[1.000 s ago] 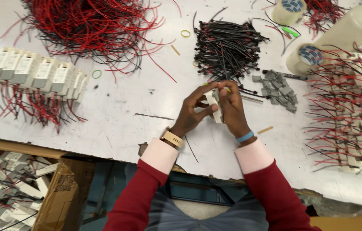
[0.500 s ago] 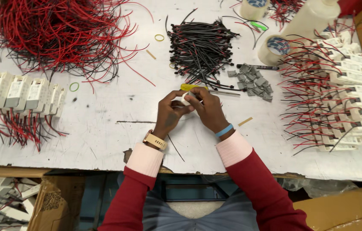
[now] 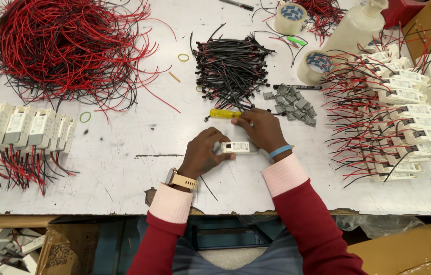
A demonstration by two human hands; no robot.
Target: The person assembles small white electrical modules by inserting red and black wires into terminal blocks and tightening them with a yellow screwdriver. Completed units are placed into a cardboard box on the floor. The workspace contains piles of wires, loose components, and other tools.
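Note:
A small white rectangular module (image 3: 237, 147) lies flat on the white table (image 3: 124, 173) between my hands. My left hand (image 3: 203, 153) grips its left end, fingers curled over it. My right hand (image 3: 260, 131) rests on its right end and upper edge. A yellow-handled tool (image 3: 224, 113) lies just beyond my right hand's fingertips, touching or nearly touching them. Behind it sits a pile of black cable ties (image 3: 231, 69), and a heap of small grey clips (image 3: 293, 103) lies to the right.
A big tangle of red and black wires (image 3: 63, 46) fills the far left. White modules with wires stand in a row at the left (image 3: 19, 125) and stack at the right (image 3: 404, 107). Tape rolls (image 3: 315, 66), a white bottle (image 3: 358, 25) and cardboard boxes (image 3: 32, 254) surround the area.
My hands have lowered the white module from in front of me down flat onto the table, nearer the front edge. The view has shifted a little.

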